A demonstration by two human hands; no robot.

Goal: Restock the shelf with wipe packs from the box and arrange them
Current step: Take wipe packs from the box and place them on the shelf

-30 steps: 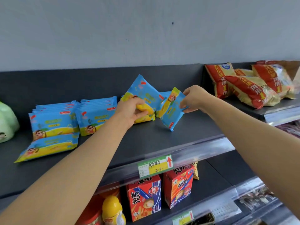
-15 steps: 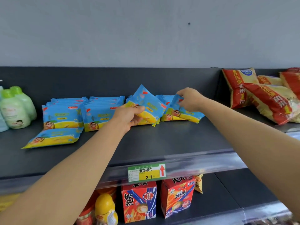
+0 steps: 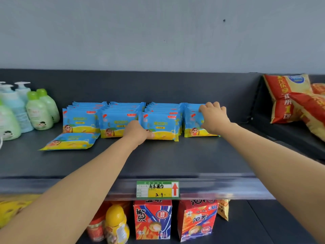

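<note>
The blue-and-yellow glossy plastic wipe packs [image 3: 119,123] stand on edge in four rows, side by side, towards the back of the matte dark grey shelf [image 3: 175,159]. They are flat, soft rectangles with crimped ends, each row packed face to back.

My left hand [image 3: 136,132] grips the lower left corner of the third-row front pack [image 3: 162,125], with my thumb lying along its slick face near the bottom edge. That pack stands upright on the shelf, touching the second row beside it.

My right hand [image 3: 213,118] is curled over the top of the fourth-row packs [image 3: 192,120], fingers hooked behind their upper edges and thumb pressed on the front one. I cannot tell how many packs are inside that grip.

One loose wipe pack [image 3: 70,140] lies flat just in front of the leftmost row.

To the left stand rounded pale green plastic bottles [image 3: 39,111] with bright green caps. To the right, puffy red-and-yellow foil snack bags [image 3: 284,99] lean together. A green-and-yellow paper price label [image 3: 157,189] sits in the clear front rail, above red cardboard cartons [image 3: 152,219] and a round yellow bottle [image 3: 116,221].
</note>
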